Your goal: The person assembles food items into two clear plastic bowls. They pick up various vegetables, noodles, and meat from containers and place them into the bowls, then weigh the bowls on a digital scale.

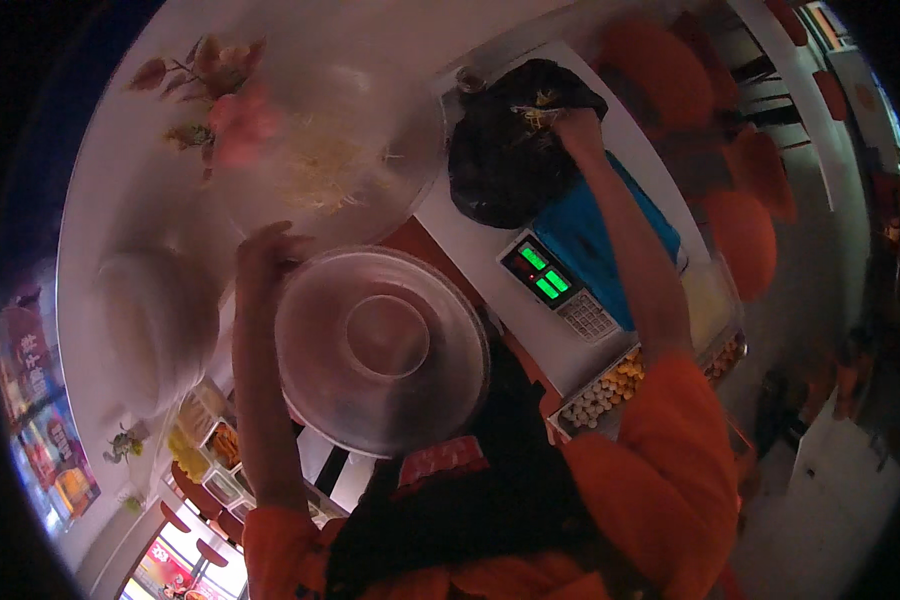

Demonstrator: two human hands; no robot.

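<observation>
Reaching right hand (576, 128): at yellow strands (540, 112) in the black bag (505, 160); grip unclear.
Left hand (268, 248): beside the clear bowl (400, 115); can't tell whether you're gripping it.
Bowl: just beyond your left hand, the nearer one; round, no long axis.

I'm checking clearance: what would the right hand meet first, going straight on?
The right hand would likely meet the pale yellow shreds in the black plastic bag, though depth is unclear.
</observation>
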